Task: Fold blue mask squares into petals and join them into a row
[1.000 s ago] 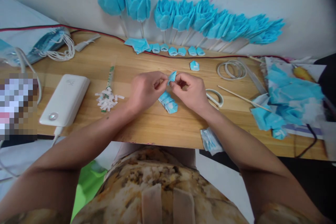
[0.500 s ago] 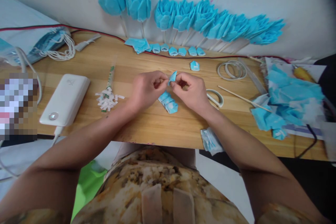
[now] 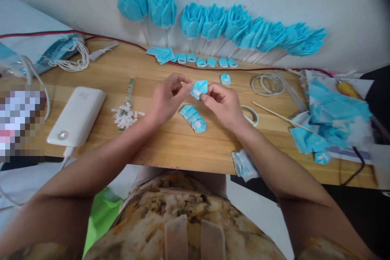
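A small folded blue paper piece point(image 3: 199, 88) is held just above the wooden table point(image 3: 170, 146) between both hands. My left hand point(image 3: 167, 98) pinches its left edge with fingers curled. On its right side my right hand point(image 3: 222, 103) grips it with thumb and fingers. Directly below them lies a short row of folded blue pieces point(image 3: 193, 118). One more folded piece point(image 3: 226, 78) sits alone a little farther back.
Blue paper flowers on sticks point(image 3: 213, 22) lean on the back wall, with a row of folded pieces point(image 3: 201, 61) under them. White power bank point(image 3: 77, 114) and paper scraps point(image 3: 125, 117) lie left. Tape rings point(image 3: 268, 83), a skewer point(image 3: 278, 117) and blue paper sheets point(image 3: 329, 122) lie right.
Both hands lifted slightly and turned the blue piece so its flat face shows. My left fingers opened a little along its edge.
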Action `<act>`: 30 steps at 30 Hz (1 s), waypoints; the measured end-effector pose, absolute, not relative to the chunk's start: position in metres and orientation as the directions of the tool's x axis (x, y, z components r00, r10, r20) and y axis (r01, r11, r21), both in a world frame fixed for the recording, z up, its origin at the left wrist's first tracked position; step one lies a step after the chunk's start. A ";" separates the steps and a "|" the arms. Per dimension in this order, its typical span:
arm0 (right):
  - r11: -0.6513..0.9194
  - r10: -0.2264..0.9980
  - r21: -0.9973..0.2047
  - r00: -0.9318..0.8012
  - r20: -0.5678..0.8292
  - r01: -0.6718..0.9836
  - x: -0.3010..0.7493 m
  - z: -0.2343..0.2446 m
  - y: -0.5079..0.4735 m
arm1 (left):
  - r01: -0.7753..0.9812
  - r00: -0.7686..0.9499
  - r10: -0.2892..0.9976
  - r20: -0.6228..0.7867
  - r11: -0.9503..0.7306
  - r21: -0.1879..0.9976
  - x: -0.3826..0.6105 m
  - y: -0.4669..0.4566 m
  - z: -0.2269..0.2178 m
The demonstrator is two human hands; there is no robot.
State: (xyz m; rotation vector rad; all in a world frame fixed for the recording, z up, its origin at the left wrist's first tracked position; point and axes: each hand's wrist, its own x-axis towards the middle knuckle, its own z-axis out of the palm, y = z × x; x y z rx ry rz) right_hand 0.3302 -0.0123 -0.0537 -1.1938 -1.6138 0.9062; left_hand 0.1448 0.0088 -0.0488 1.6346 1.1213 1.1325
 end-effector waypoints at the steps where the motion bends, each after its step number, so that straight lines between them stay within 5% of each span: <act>1: 0.254 0.966 -0.926 -0.132 0.225 0.280 0.330 -0.054 -0.012 | 0.163 0.201 0.962 0.183 -0.217 0.963 0.144 0.010 -0.047; 9: 0.197 0.974 -0.946 -0.164 0.159 0.258 0.332 -0.052 -0.013 | 0.108 0.336 0.941 -0.026 -0.011 0.994 0.143 0.013 -0.042; 30: 0.211 0.972 -0.915 -0.176 0.158 0.344 0.335 -0.054 -0.010 | 0.101 0.332 0.943 -0.028 -0.006 0.995 0.143 0.013 -0.042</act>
